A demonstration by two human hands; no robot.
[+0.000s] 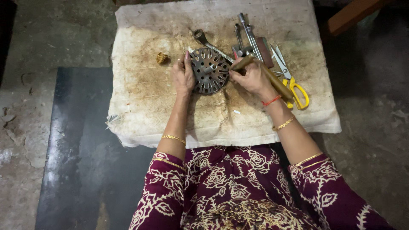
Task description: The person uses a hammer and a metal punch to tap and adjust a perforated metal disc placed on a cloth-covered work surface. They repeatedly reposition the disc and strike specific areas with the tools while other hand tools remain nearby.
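Gripping one slotted metal disc, one wooden-handled tool; perhaps four wrenches.

Yellow-handled scissors are lying at the right of the stained white cloth, a ring spanner and steel tools are resting at the far side, and a small brownish lump is sitting far left.
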